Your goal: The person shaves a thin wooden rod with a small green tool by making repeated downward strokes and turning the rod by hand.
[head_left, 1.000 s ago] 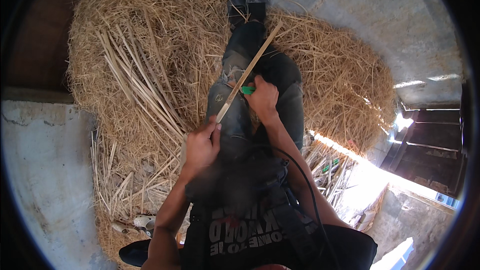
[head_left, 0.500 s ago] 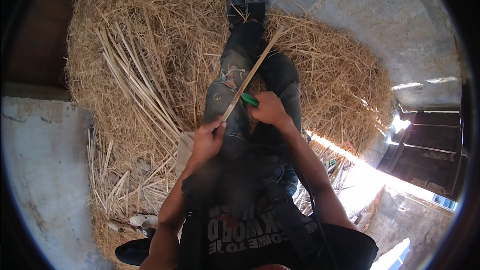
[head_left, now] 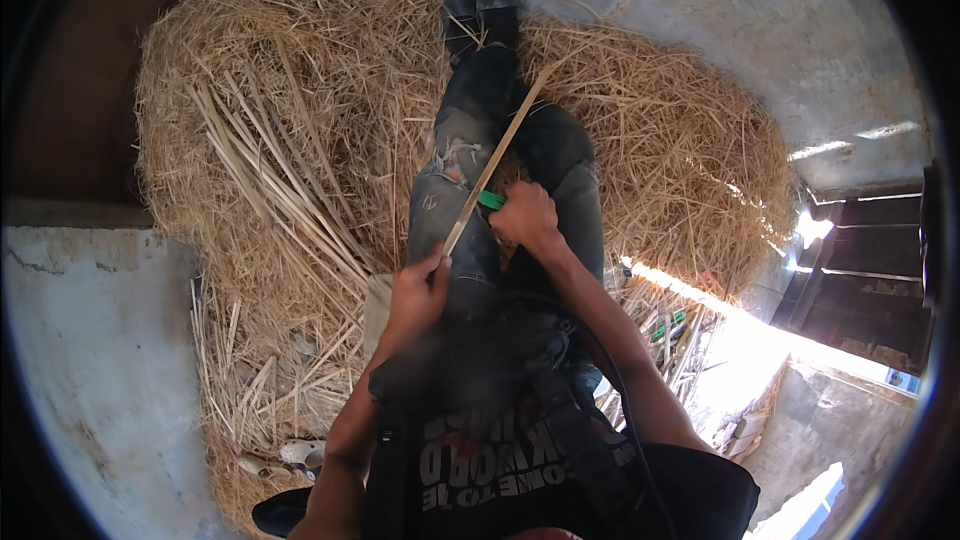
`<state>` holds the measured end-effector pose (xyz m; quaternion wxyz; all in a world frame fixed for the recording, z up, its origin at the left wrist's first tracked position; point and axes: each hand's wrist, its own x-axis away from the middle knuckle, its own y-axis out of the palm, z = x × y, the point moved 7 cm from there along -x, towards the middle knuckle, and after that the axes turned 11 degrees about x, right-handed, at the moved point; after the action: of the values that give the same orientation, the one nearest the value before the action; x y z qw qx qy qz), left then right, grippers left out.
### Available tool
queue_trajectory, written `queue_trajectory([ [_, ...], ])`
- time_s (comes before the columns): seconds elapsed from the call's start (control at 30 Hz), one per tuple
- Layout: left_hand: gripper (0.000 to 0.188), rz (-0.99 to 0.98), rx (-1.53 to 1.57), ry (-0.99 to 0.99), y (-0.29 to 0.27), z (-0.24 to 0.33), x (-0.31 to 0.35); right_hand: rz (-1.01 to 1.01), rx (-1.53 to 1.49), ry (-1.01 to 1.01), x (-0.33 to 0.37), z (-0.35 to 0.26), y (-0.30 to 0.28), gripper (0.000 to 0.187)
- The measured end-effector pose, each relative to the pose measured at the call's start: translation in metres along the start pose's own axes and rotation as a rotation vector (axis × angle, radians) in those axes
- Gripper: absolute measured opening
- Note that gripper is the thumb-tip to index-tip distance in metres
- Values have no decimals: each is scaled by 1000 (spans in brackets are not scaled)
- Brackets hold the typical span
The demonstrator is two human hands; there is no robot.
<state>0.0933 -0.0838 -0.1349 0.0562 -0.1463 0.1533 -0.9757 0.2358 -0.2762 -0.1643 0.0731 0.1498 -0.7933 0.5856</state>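
My left hand (head_left: 418, 292) is closed around the lower end of a long, flat, pale strip (head_left: 492, 165), which looks like split bamboo. The strip slants up and to the right across my legs, its far end over the straw. In my right hand (head_left: 528, 215) is a green-handled tool (head_left: 491, 200), gripped in a fist. The green part touches or sits just beside the strip's right edge, a little beyond my left hand. Its working end is too small to make out.
Under and around my outstretched legs (head_left: 455, 170) lies a heap of straw (head_left: 660, 130). Several similar strips (head_left: 265, 165) rest on it at left. White shoes (head_left: 302, 453) are at lower left. Concrete walls (head_left: 90, 360) stand close by, and wooden slats (head_left: 860, 270) are at right.
My right wrist has turned a little, so more of the fingers show. The strip's far end has dipped slightly toward me. The whole view has shifted a little.
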Motion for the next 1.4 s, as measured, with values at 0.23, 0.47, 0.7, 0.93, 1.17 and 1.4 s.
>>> queue_trajectory([
  [0.23, 32, -46, -101, -55, -18, 5, 37, 229, -115, 178, -47, 58, -14, 30],
  [0.47, 29, 48, 145, 53, -54, -45, 78, 424, -139, 271, -71, 131, -133, 37],
  [0.7, 30, 64, 39, 52, -46, 2, 47, 194, -139, 34, -4, 40, -100, 27],
  [0.93, 29, 70, -28, 210, -43, 6, 38, -24, -17, -75, 17, -12, -41, 32],
  [1.17, 30, 15, -92, 220, -52, 5, 52, 304, -134, 174, -46, 66, -78, 29],
  [1.4, 31, -35, -26, 58, -70, -41, 77, 459, -239, 365, -53, 183, -156, 29],
])
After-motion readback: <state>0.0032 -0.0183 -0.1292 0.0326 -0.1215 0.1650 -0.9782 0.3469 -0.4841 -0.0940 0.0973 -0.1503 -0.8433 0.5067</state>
